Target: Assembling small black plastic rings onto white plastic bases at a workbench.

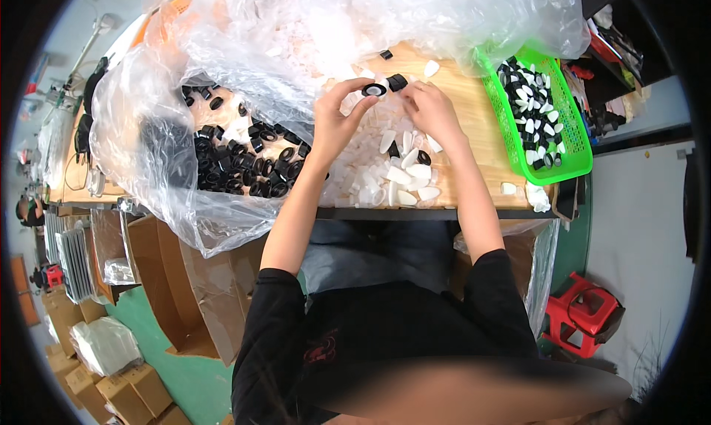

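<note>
My left hand (339, 120) pinches a black ring-shaped part (374, 89) between thumb and forefinger, its pale centre facing up. Close by on the right, the fingers of my right hand (435, 114) are closed at a small black cap-like part (397, 82). Both parts are held above the table, a little apart. Beneath my hands spreads a heap of translucent and white plastic pieces (366, 169). Some white tapered pieces (418, 171) lie at its near right side, with a black ring (424, 157) among them.
To the left, a clear plastic bag (170, 62) lies opened around many black caps and rings (237, 165). A green basket (574, 128) of black and white parts stands at the right. More clear plastic sheeting (518, 10) covers the far side. A red stool (585, 314) is on the floor.
</note>
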{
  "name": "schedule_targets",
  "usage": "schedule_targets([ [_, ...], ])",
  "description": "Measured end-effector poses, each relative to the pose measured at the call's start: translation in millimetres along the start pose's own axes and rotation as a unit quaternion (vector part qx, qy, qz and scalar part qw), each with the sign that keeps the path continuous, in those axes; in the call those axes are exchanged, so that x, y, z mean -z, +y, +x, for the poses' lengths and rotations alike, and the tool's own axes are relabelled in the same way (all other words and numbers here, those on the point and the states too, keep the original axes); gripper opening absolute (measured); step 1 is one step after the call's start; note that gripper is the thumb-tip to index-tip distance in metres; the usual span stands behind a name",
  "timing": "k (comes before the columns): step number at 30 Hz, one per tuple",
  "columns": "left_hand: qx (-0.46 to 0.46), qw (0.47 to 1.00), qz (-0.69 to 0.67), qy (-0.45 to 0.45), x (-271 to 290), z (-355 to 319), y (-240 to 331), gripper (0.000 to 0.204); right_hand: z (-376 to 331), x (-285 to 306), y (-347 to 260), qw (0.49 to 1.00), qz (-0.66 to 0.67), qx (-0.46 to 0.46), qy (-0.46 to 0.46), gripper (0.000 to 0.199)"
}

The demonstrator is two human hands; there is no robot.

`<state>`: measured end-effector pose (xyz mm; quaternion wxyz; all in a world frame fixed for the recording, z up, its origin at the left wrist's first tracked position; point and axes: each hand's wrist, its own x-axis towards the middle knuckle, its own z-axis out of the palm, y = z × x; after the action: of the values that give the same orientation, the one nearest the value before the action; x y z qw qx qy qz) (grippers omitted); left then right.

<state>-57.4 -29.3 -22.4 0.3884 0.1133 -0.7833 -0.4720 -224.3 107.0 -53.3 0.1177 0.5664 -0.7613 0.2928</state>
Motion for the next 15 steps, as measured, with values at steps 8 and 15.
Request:
schedule_targets([
  [8,-0.020,0.999,0.031,0.009,1,-1,-3,0.027,16,20,-30,0.972,0.198,-0.061,0.109,0.014],
  [15,-0.019,0.998,0.054,-0.018,0,-3,-1,0.027,13,21,-52,0.975,0.184,0.055,0.114,0.023],
])
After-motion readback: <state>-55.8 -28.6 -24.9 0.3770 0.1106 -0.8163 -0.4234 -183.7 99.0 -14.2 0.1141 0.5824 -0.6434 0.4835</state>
